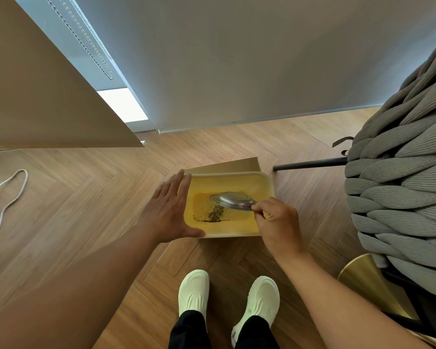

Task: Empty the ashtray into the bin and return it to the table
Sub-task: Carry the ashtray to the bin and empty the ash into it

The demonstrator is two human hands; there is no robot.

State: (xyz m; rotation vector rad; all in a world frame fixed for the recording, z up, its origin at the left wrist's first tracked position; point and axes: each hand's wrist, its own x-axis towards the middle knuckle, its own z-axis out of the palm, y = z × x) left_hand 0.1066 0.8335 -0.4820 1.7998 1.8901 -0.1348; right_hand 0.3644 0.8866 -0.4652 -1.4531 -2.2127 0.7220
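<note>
Two bare hands work over a yellow bin point(262, 183) standing on a herringbone wood floor point(86, 197). The right hand point(278, 222) pinches the rim of a metal ashtray point(233, 200) between thumb and fingertips, the remaining fingers curled under, and holds the dish upside down and tilted above the bin's open mouth, its rounded underside facing up. The left hand point(171, 210) is spread flat with fingers extended and together, palm toward the bin's left wall; the thumb lies along the near-left corner of the rim, and the hand grips nothing. Whether the palm actually touches the wall cannot be told.

Inside the bin, on its bottom and below the ashtray, lies a dark scatter of ash point(213, 214). A flat brown panel point(227, 165) shows just behind the bin's far rim. Directly on the near side of the bin stand the person's two pale shoes point(228, 295) below dark trouser cuffs.

Right of the bin, a thin dark leg point(310, 164) runs along the floor toward a thick grey chunky-knit seat point(398, 185), with a brass-coloured cone base point(365, 285) near it. Well to the left of the bin, a pale cord point(8, 195) loops on the floor. Beyond the bin hangs a grey roller blind point(237, 59), its bottom edge close to the floor.
</note>
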